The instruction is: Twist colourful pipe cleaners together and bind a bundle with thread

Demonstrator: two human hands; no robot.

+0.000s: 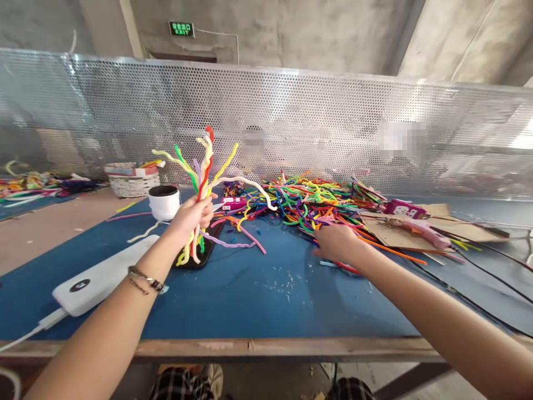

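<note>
My left hand (199,214) is wrapped round a bunch of fuzzy pipe cleaners (205,166), raised above the table. Yellow, green, red, white and lilac stems fan out above the fist, and their ends poke out below it. A black phone (204,253) lies flat beneath that hand, partly covered. My right hand (336,241) is at the front edge of a large tangled pile of coloured pipe cleaners (308,203). Its fingers point into the stems and are mostly hidden behind the back of the hand, so I cannot tell whether they grip any.
A white power bank (104,275) with a cable lies at the left, near a white cup (164,203) and a woven basket (132,179). On cardboard (395,236) at the right rests a pink glue gun (425,230) with black cords. A perforated metal screen (291,122) stands behind.
</note>
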